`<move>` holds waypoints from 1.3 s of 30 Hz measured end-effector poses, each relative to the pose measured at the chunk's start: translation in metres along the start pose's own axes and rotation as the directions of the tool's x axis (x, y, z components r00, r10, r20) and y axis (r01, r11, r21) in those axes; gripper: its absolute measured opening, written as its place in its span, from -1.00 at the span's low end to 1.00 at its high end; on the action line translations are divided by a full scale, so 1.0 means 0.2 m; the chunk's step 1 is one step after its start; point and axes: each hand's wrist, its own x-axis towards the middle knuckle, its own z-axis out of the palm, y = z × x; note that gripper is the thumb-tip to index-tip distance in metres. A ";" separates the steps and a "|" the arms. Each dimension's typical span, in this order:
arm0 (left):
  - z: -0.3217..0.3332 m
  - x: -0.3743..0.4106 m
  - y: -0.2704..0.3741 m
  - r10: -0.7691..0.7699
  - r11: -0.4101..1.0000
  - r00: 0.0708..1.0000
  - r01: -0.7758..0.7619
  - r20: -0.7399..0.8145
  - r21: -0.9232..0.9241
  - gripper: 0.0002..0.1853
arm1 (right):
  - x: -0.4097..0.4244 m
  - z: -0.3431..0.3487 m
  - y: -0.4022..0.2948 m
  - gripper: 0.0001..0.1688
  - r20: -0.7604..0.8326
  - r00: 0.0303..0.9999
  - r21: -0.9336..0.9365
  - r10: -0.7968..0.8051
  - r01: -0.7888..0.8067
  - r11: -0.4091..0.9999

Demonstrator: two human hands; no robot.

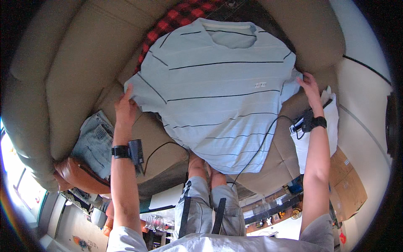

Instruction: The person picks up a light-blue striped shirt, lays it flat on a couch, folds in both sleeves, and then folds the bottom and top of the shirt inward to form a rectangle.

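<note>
A light blue-grey short-sleeved T-shirt [217, 82] with thin dark stripes is spread over the sofa in front of me. Its collar points away from me, and its lower part is creased and hangs toward my knees. My left hand [126, 107] grips the sleeve on the left, thumb on top. On the other side, my right hand [310, 88] pinches the edge of the opposite sleeve between thumb and fingers. Both sleeves are drawn outward. A small print marks the shirt front, right of the middle.
The brown sofa [78, 63] curves around the shirt. Folded grey jeans [94, 141] lie at left by a brown leather cushion [82, 176]. A red-black checked cloth [176, 19] lies behind. White fabric [329, 126] and a cardboard box [348, 186] are at right. Cables [259, 148] trail from wrist-strapped devices.
</note>
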 end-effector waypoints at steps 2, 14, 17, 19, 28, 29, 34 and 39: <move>0.06 -0.06 -0.02 -0.015 0.988 0.998 0.024 0.056 -0.151 -0.57 | -0.01 -0.01 0.06 -0.32 0.074 0.990 0.220 0.119 -0.132 0.966; 0.12 -0.09 -0.02 0.722 0.627 0.649 -0.468 -0.240 0.623 -0.52 | -0.10 0.01 0.10 -0.85 -0.028 0.999 0.847 0.044 0.001 0.531; 0.08 0.02 -0.01 0.768 0.540 0.633 -0.556 -0.100 0.631 -0.50 | -0.06 0.03 0.25 -0.80 -0.115 0.991 0.717 0.068 0.035 0.696; -0.02 0.12 -0.13 0.702 0.539 0.712 -0.542 0.012 0.645 -0.50 | -0.07 0.12 0.22 -0.69 -0.092 0.994 0.645 -0.059 0.105 0.756; 0.12 -0.69 -0.66 0.426 0.864 0.901 -0.379 -0.082 0.332 -0.64 | -0.70 0.33 0.31 -0.44 0.108 0.985 0.150 0.138 -0.153 0.977; 0.16 -0.78 -0.73 0.390 0.870 0.920 -0.356 -0.032 0.340 -0.67 | -0.80 0.39 0.37 -0.44 0.110 0.991 0.063 0.082 -0.090 0.994; 0.31 -0.92 -0.72 0.392 0.877 0.915 -0.338 -0.100 0.342 -0.70 | -1.10 0.50 0.38 -0.55 0.126 0.990 -0.064 0.064 -0.056 0.996; 0.22 -0.86 -0.78 0.430 0.896 0.878 -0.386 -0.213 0.219 -0.73 | -1.19 0.45 0.40 -0.65 0.026 0.994 0.172 0.103 -0.106 0.979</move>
